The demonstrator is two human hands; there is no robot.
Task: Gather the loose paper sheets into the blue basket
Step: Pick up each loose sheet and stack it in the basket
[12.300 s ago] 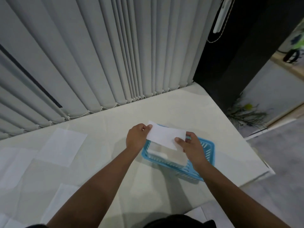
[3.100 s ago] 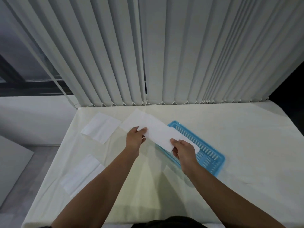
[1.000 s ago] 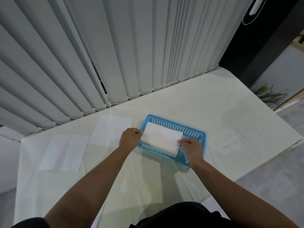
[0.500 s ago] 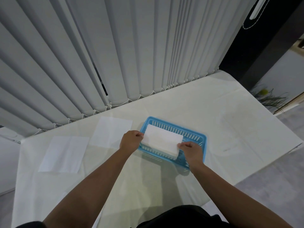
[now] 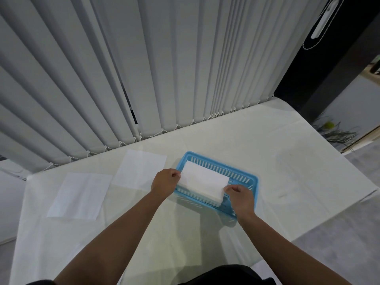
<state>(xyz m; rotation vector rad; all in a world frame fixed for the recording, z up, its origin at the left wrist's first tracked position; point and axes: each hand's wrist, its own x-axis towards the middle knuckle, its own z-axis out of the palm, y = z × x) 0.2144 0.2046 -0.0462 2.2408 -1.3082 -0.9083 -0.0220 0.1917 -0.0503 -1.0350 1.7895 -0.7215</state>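
Note:
A blue slotted basket sits on the pale table, a little right of centre. A folded white paper sheet lies on top of the white stack inside it. My left hand pinches the sheet's left end at the basket's left rim. My right hand pinches the sheet's near right corner over the basket's front wall. Two loose white sheets lie flat on the table to the left: one just beside my left hand, another farther left.
Vertical grey blinds hang along the table's far edge. The table ends close on the right, with a dark pillar and a floor plant beyond. Bare tabletop lies right of the basket.
Both hands have stayed at the basket with the folded sheet. The sheet sits slightly lower on the stack than half a second ago. The camera view has shifted a little.

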